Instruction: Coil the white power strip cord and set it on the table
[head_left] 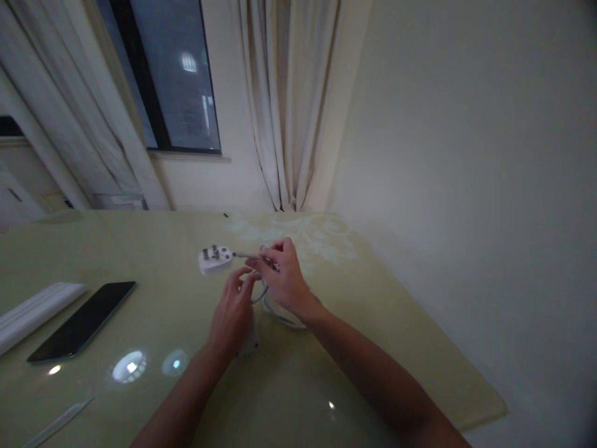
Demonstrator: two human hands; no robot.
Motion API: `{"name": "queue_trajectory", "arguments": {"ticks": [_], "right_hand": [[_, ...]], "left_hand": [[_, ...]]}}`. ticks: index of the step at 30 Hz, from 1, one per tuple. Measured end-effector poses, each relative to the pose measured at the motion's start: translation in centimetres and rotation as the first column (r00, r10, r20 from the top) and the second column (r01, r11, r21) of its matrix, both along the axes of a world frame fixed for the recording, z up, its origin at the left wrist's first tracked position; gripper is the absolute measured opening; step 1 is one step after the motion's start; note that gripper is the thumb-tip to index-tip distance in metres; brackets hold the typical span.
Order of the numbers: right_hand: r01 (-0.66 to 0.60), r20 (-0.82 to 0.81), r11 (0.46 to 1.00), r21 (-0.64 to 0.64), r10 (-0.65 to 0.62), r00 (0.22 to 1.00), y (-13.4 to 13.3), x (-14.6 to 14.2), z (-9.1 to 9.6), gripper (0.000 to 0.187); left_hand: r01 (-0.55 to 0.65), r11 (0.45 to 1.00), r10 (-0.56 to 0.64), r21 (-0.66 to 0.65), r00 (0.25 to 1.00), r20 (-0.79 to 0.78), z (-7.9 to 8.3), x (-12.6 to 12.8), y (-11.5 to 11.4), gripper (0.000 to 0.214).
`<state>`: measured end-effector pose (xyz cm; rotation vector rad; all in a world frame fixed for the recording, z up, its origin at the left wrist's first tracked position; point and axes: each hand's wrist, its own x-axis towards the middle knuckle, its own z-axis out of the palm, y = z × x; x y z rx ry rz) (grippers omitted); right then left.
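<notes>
A white three-pin plug (pixel 215 260) juts out to the left of my hands, its prongs facing up. Its grey-white power cord (pixel 245 255) runs from the plug into my right hand (pixel 283 277), which pinches it between thumb and fingers. My left hand (pixel 232 314) is just below and to the left, its thumb and fingertips closed on the cord beside the right fingers. Loops of cord hang under both hands and reach the tabletop. Partly hidden behind my left wrist is a white object (pixel 249 345), its kind unclear.
On the left of the glossy pale-green table (pixel 153 249) lie a dark flat phone or tablet (pixel 84 320) and a long white bar-like object (pixel 37 311). A thin white strip (pixel 58 423) is at lower left. A small black bit (pixel 226 215) rests near the far edge. The wall (pixel 457 186) borders the right.
</notes>
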<state>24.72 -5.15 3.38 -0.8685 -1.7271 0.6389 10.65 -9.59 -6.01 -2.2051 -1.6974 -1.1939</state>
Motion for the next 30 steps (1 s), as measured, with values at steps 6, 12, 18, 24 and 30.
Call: {"name": "queue_trajectory", "arguments": {"ticks": [6, 12, 18, 24, 30], "right_hand": [[0.121, -0.168, 0.993, 0.009, -0.118, 0.979, 1.7, 1.7, 0.5, 0.032], [0.178, -0.540, 0.983, 0.037, -0.130, 0.831, 3.0, 4.5, 3.2, 0.038], [0.243, -0.849, 0.968, -0.063, -0.180, 0.497, 3.5, 9.6, 7.5, 0.035], [0.342, -0.909, 0.938, -0.059, -0.192, 0.370, 3.7, 12.7, 9.2, 0.026], [0.169, -0.685, 0.984, -0.055, -0.160, 0.710, 4.7, 11.1, 7.6, 0.043]], "left_hand": [[0.045, 0.999, -0.042, -0.011, 0.985, 0.165, -0.2, -0.1, 0.6, 0.064], [0.100, 0.973, -0.037, -0.209, 0.958, 0.285, -1.7, -1.5, 1.9, 0.062], [0.030, 0.931, 0.126, -0.363, 0.909, 0.398, -0.8, -4.3, 2.8, 0.056], [0.110, 0.883, 0.203, -0.456, 0.786, 0.583, 0.2, -4.5, 3.1, 0.041], [0.350, 0.789, 0.179, -0.506, 0.657, 0.732, 2.0, -4.6, 1.7, 0.068]]}}
